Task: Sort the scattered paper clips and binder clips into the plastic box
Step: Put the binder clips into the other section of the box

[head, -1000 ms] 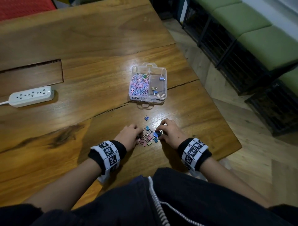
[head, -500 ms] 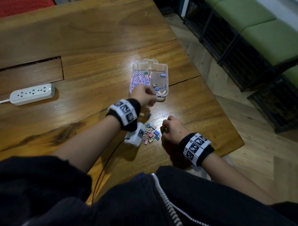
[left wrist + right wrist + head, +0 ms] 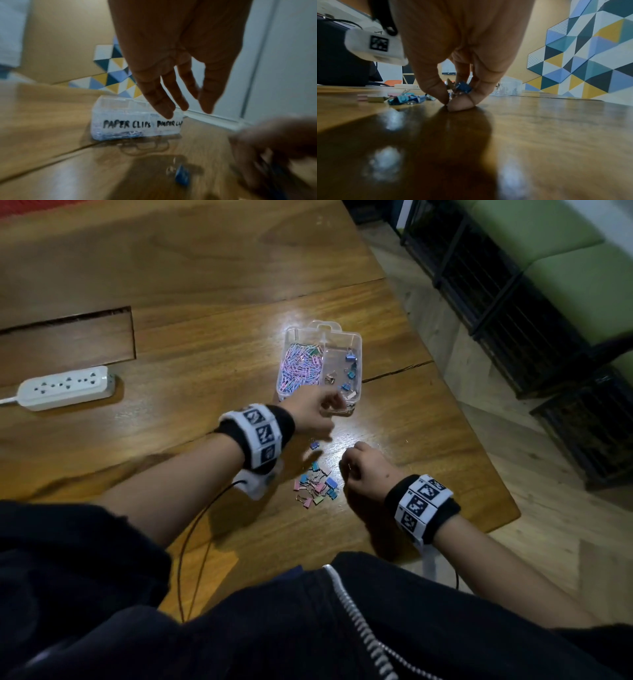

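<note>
The clear plastic box [image 3: 356, 340] stands mid-table; its left half holds paper clips [image 3: 301, 368], its right half a few binder clips [image 3: 349, 371]. In the left wrist view the box [image 3: 135, 121] carries handwritten "PAPER CLIPS" labels. My left hand [image 3: 334, 404] hovers over the box's near edge, fingers straight and empty [image 3: 187, 111]. A pile of coloured binder clips [image 3: 317, 487] lies nearer me, with one blue clip [image 3: 314, 445] apart. Beside the pile my right hand [image 3: 349, 465] rests on the table, curled round blue binder clips [image 3: 462, 87].
A white power strip [image 3: 65, 386] lies at the left of the wooden table [image 3: 205, 337]. The table's edge runs diagonally just right of my right wrist, with floor and black-framed green benches [image 3: 548, 285] beyond. A thin black cable [image 3: 191, 542] trails from my left wrist.
My left hand left the pile, went forward to the box and now hangs open and empty at its near edge. My right hand stayed beside the pile, still curled.
</note>
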### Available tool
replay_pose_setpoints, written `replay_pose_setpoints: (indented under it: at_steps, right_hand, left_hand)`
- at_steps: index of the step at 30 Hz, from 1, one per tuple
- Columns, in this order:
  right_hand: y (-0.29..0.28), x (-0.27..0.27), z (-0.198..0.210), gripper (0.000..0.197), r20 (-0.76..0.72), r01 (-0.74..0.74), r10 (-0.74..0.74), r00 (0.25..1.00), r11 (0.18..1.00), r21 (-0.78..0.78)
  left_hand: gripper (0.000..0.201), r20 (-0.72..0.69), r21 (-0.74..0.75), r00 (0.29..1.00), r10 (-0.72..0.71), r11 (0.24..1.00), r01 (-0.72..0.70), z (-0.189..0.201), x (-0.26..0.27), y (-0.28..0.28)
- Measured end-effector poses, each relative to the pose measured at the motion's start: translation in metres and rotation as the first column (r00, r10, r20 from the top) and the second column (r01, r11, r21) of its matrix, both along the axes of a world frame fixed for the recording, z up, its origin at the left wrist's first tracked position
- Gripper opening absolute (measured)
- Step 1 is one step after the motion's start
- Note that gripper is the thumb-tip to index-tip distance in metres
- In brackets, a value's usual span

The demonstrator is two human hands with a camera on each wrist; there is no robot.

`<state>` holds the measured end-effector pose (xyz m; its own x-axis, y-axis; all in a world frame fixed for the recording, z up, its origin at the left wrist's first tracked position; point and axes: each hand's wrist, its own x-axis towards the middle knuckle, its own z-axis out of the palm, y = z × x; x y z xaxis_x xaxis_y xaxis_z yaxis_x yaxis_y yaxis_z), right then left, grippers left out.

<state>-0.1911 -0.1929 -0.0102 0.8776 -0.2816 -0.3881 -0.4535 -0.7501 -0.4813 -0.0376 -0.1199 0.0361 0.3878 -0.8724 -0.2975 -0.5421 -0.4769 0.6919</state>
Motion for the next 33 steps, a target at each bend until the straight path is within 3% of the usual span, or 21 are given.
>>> replay_pose_setpoints:
  at_steps: [2,4,6,8,12,15,20,23,26,28,30,33]
  right_hand:
    - [-0.002,0.001,0.001,0.023,-0.024,-0.005,0.005,1.0,1.0,-0.01]
    - [-0.003,0.002,0.001,0.023,-0.035,-0.021,0.02,0.999,0.999,-0.027]
    - [-0.002,0.003,0.002,0.024,-0.044,-0.016,0.015,0.999,0.999,-0.028]
    - [-0.003,0.004,0.005,0.021,-0.022,-0.002,0.002,1.0,1.0,-0.024]
    - [-0.01,0.008,0.017,0.011,0.003,0.16,-0.162,0.987,0.979,0.126]
    - [-0.017,0.02,0.029,0.012,0.024,0.305,-0.324,0.946,0.911,0.279]
    - [-0.034,0.065,0.054,0.009,0.254,0.329,-0.399,0.881,0.902,0.279]
    - [-0.041,0.081,0.059,0.02,0.274,0.33,-0.399,0.875,0.906,0.264]
    - [-0.031,0.073,0.06,0.027,0.243,0.266,-0.314,0.918,0.941,0.211]
    - [-0.018,0.056,0.054,0.032,0.188,0.162,-0.179,0.966,0.981,0.107]
    - [-0.004,0.035,0.04,0.045,0.04,0.033,-0.035,0.999,0.998,0.06]
    - [0.014,0.009,0.016,0.061,-0.143,-0.136,0.135,0.98,0.991,0.001]
  left_hand:
    - [0.046,0.151,0.192,0.948,-0.278,0.95,0.248,-0.003,-0.007,0.018]
    - [0.078,0.205,0.444,0.835,-0.51,0.809,0.385,-0.007,-0.014,0.032]
    - [0.095,0.212,0.575,0.75,-0.626,0.701,0.422,-0.015,-0.022,0.042]
    - [0.085,0.259,0.566,0.718,-0.646,0.704,0.429,-0.025,-0.029,0.048]
    - [0.05,0.327,0.419,0.798,-0.506,0.834,0.358,-0.037,-0.032,0.058]
    - [0.046,0.278,0.403,0.868,-0.412,0.87,0.284,-0.038,-0.032,0.059]
    - [0.034,0.205,0.387,0.934,-0.291,0.901,0.196,-0.04,-0.032,0.056]
    - [0.016,0.185,0.39,0.944,-0.275,0.902,0.187,-0.039,-0.032,0.054]
    - [0.015,0.145,0.373,0.964,-0.225,0.914,0.158,-0.038,-0.029,0.055]
    - [0.028,0.111,0.348,0.979,-0.172,0.929,0.124,-0.039,-0.027,0.056]
    - [0.035,0.04,0.319,0.995,-0.089,0.945,0.071,-0.039,-0.025,0.059]
    - [0.024,-0.074,0.265,0.995,0.071,0.963,-0.049,-0.039,-0.023,0.065]
